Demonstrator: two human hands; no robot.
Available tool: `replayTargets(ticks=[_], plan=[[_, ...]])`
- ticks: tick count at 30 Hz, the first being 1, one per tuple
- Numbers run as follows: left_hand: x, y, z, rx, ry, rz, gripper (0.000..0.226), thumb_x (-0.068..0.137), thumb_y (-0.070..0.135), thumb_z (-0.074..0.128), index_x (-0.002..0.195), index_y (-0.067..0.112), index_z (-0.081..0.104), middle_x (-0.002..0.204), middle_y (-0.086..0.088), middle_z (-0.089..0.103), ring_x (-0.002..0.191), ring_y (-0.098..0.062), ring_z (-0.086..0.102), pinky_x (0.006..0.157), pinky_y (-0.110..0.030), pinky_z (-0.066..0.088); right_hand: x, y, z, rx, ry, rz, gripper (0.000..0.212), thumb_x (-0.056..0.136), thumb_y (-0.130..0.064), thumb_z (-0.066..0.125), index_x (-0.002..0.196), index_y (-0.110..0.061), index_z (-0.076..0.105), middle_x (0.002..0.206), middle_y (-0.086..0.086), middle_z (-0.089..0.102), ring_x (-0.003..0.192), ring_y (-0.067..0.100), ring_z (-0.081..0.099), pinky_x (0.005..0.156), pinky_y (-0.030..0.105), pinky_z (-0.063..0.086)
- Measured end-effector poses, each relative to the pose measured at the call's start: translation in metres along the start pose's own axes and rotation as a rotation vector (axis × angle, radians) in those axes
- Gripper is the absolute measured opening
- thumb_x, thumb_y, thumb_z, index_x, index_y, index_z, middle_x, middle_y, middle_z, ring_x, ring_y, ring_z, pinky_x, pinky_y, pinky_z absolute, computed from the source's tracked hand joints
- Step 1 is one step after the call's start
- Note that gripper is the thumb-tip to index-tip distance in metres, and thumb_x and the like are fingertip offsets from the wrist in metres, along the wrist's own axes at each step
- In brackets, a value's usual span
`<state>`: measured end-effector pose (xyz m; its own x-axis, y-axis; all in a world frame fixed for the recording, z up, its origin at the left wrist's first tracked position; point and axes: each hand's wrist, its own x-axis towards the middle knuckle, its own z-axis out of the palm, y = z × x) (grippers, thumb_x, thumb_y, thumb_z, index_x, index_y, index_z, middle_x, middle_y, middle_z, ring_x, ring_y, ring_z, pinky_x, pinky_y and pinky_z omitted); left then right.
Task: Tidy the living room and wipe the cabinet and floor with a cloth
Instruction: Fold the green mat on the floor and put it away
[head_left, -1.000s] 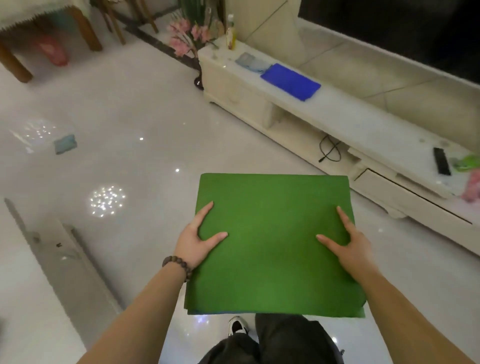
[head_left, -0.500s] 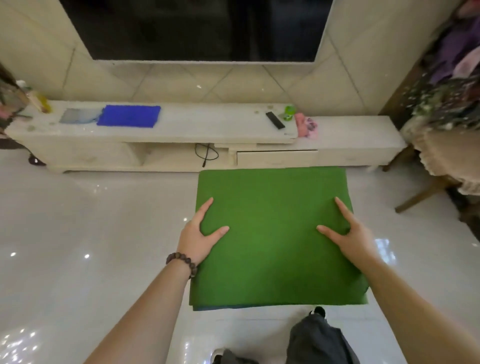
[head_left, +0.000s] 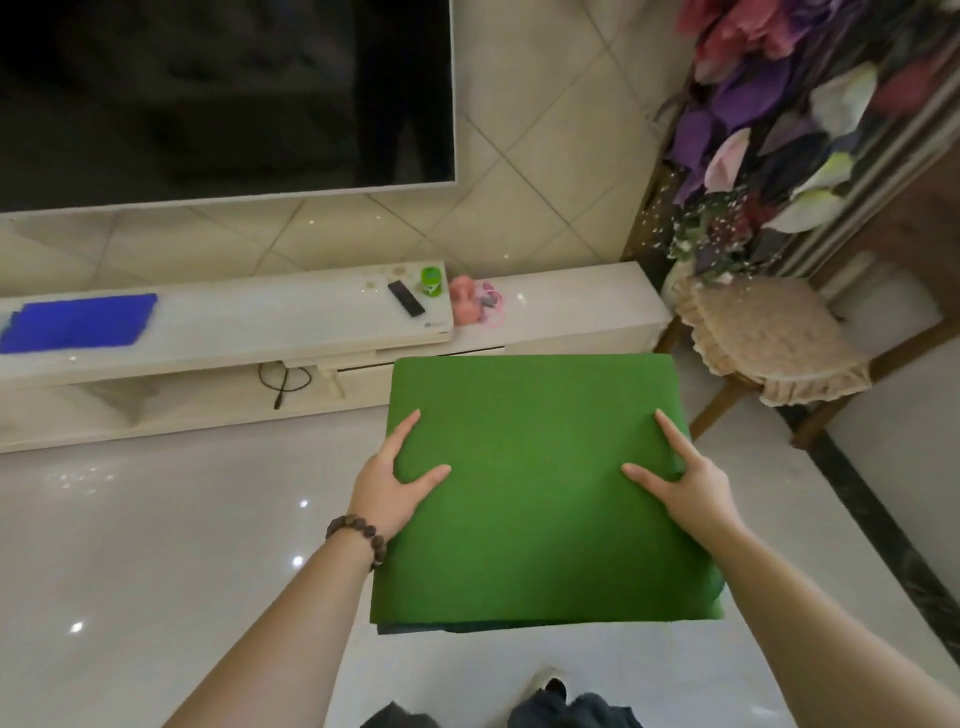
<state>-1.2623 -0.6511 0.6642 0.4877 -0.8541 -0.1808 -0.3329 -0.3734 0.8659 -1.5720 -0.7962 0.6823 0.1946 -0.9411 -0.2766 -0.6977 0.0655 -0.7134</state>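
Hands grip a folded green mat (head_left: 540, 488) held flat above the floor (head_left: 156, 545) — the left hand (head_left: 387, 486) clamps its left edge and the right hand (head_left: 685, 480) its right edge, each with the thumb lying on top and a finger along the side; the other fingers are hidden beneath. A bead bracelet (head_left: 361, 538) circles the left wrist. A darker layer shows under the mat's near edge. Beyond it stands the cabinet (head_left: 260, 332) against the wall, under a dark TV (head_left: 223, 98). A blue cloth (head_left: 78, 322) lies toward the left end of the cabinet's top; a remote (head_left: 406, 298) and a green cup (head_left: 430, 281) sit near the right end of its raised part, with a pink thing (head_left: 466, 306) just beside them on the lower part. A stool (head_left: 769, 338) with a frilled cover stands at the cabinet's right end.
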Motion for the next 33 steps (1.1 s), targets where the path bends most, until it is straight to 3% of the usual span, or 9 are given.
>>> replayTargets(ticks=[10,17,23,26,29,33], plan=[[0.115,0.068,0.076,0.015,-0.001,-0.018,0.080,0.080,0.032,0.075,0.146,0.042,0.030,0.144,0.001,0.047,0.120,-0.016,0.052,0.098,-0.029,0.043,0.141,0.013,-0.067,0.017,-0.006,-0.015,0.086,0.070,-0.047,0.078,0.141,-0.053,0.028,0.127,0.002,0.061,0.104,0.021,0.063,0.092,0.036,0.052],[0.237,0.068,0.100,-0.017,0.011,-0.056,0.079,0.080,0.032,0.076,0.145,0.043,0.032,0.140,0.006,0.049,0.116,-0.010,0.051,0.098,-0.024,0.041,0.273,-0.002,-0.060,-0.023,-0.054,-0.021,0.088,0.067,-0.055,0.075,0.139,-0.058,0.024,0.127,0.002,0.060,0.106,0.022,0.062,0.093,0.041,0.052],[0.370,0.075,0.115,-0.081,-0.011,-0.096,0.078,0.079,0.030,0.077,0.143,0.044,0.034,0.124,0.016,0.051,0.109,-0.006,0.053,0.095,-0.020,0.042,0.406,-0.033,-0.052,-0.077,-0.092,-0.012,0.088,0.071,-0.053,0.074,0.139,-0.059,0.019,0.132,0.002,0.058,0.105,0.021,0.062,0.090,0.038,0.053],[0.437,0.077,0.122,-0.097,-0.020,-0.139,0.077,0.080,0.031,0.077,0.140,0.048,0.033,0.121,0.016,0.052,0.108,-0.007,0.055,0.096,-0.023,0.044,0.478,-0.053,-0.047,-0.136,-0.141,0.016,0.088,0.070,-0.058,0.070,0.138,-0.063,0.013,0.135,0.004,0.054,0.102,0.022,0.062,0.086,0.038,0.055],[0.491,0.073,0.133,-0.097,-0.011,-0.161,0.076,0.080,0.031,0.076,0.140,0.047,0.033,0.124,0.017,0.052,0.111,-0.007,0.056,0.098,-0.025,0.046,0.536,-0.066,-0.040,-0.181,-0.163,0.023,0.086,0.078,-0.049,0.070,0.143,-0.054,0.014,0.139,0.003,0.051,0.105,0.023,0.061,0.083,0.032,0.053],[0.553,0.059,0.159,-0.102,-0.019,-0.185,0.075,0.081,0.030,0.075,0.140,0.050,0.033,0.124,0.017,0.053,0.109,-0.007,0.058,0.099,-0.030,0.048,0.602,-0.059,-0.028,-0.196,-0.189,0.049,0.086,0.080,-0.048,0.069,0.145,-0.053,0.013,0.141,0.003,0.049,0.112,0.025,0.058,0.091,0.035,0.049]])
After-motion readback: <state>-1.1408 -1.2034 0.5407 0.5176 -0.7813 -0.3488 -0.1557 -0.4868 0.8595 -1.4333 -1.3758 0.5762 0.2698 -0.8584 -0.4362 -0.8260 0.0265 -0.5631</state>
